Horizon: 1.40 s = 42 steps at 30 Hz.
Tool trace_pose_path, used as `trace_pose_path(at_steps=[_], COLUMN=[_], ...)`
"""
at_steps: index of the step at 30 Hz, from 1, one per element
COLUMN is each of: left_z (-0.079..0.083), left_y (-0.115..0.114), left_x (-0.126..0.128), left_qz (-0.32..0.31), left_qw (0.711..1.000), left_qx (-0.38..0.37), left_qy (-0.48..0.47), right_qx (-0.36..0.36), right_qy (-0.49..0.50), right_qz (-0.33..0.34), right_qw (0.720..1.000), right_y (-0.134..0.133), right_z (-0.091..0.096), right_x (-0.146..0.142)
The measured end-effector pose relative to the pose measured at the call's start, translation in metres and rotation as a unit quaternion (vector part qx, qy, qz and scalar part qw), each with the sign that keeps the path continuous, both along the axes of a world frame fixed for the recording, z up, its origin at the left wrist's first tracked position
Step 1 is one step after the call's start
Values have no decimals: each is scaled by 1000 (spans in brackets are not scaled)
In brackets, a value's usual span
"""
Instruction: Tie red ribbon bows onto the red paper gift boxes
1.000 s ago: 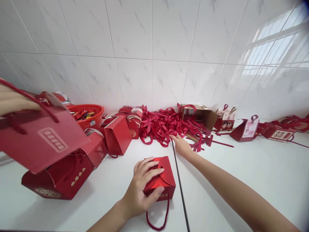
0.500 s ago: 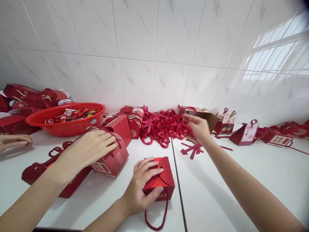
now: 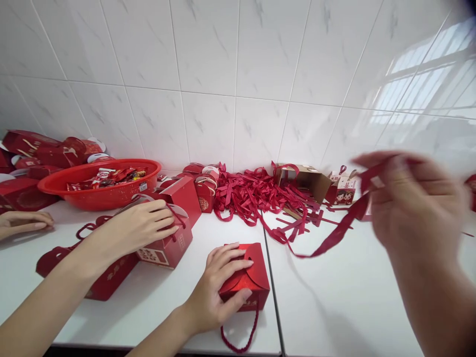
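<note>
My left hand (image 3: 219, 287) holds a small red gift box (image 3: 256, 270), fingers across its folded top and thumb along its near edge. A dark red twisted cord (image 3: 247, 342) loops out from the front of the box onto the table. Raised on the right and blurred by motion, my right hand (image 3: 412, 208) pinches a dark red ribbon (image 3: 336, 235). This ribbon sags down and runs back to the pile of red ribbons (image 3: 249, 193) by the wall.
Another person's hand (image 3: 145, 225) is on a red box with a cord handle (image 3: 178, 248); another hand (image 3: 26, 223) rests far left. A red plastic basket (image 3: 100, 198) holds wrapped sweets. An open cardboard box (image 3: 320, 183) stands behind the ribbons, with more gift boxes (image 3: 342, 191) nearby.
My right hand has moved from the ribbon pile to the right and toward me, drawing a ribbon out across the table. My left hand stays on the box.
</note>
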<state>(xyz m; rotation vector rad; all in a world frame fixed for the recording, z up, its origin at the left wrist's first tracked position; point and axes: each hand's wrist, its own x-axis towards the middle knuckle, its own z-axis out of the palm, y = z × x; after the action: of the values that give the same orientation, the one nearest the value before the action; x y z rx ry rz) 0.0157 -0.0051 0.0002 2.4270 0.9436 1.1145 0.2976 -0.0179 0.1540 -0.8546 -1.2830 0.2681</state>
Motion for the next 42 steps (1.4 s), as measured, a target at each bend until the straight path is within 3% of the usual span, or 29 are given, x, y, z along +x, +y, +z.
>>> trace_pose_path(at_steps=[2, 5, 9, 13, 20, 23, 31, 37, 39, 42], left_z=[1, 6, 18, 32, 51, 53, 50, 47, 49, 57], left_y=[-5, -14, -21, -21, -13, -10, 0, 6, 7, 8], left_x=[2, 4, 8, 15, 22, 24, 33, 31, 29, 28], left_qz=[-13, -35, -36, 26, 28, 28, 39, 7, -7, -35], left_qw=[1000, 999, 998, 993, 989, 987, 982, 972, 966, 962], left_qx=[-2, -3, -48, -112, -116, -130, -183, -213, -211, -189], left_qy=[6, 2, -27, -31, 85, 89, 9, -104, -147, -195], right_qx=[-113, -320, -417, -461, -485, -480, -434, -326, -278, -225], right_qy=[10, -38, -105, -159, -182, -188, -244, -383, -379, -343], right_qz=[125, 290, 364, 374, 357, 359, 369, 211, 225, 313], right_qw=[986, 901, 826, 789, 778, 778, 785, 838, 854, 856], right_y=[2, 1, -6, -6, 5, 8, 9, 16, 21, 26], right_z=[-17, -43, -63, -68, -70, -70, -71, -69, -70, -69], right_x=[-13, -29, -46, -53, -51, -52, -58, -50, -50, -56])
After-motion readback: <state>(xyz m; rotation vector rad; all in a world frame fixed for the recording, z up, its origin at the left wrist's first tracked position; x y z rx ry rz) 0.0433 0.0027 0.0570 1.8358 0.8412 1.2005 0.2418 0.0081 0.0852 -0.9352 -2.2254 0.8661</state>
